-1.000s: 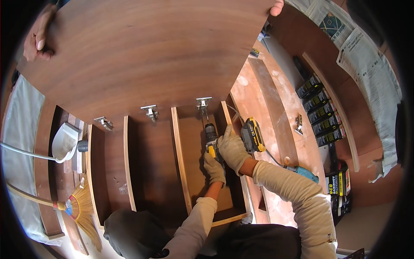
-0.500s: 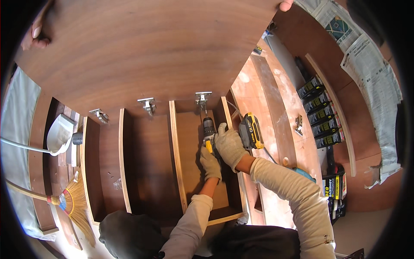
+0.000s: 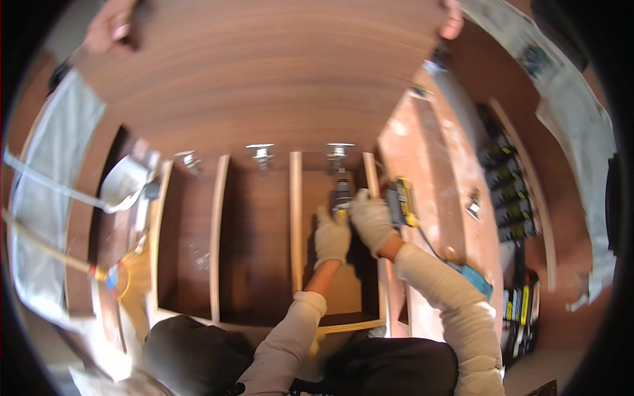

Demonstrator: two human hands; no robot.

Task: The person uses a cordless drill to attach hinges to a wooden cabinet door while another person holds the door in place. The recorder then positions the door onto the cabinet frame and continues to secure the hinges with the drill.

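Big brown panel [image 3: 264, 86] up top, cabinet [image 3: 296, 237] below, drill [image 3: 342, 192] in my gloves
The panel rises off the far side of the cabinet, which has upright dividers. Yellow-and-black drill's lying over the right-hand compartment, front end pointing away from me. My right hand [image 3: 372, 221] is wrapped round its handle, and my left hand [image 3: 332, 239] is clasped on the back of its body. Somebody else's 2 hands [image 3: 111, 30] are at the panel's edges. 3 metal hinges [image 3: 261, 154] run along its near edge; the bit [image 3: 341, 172] lines up with the rightmost 1, too blurry to tell if it's touching.
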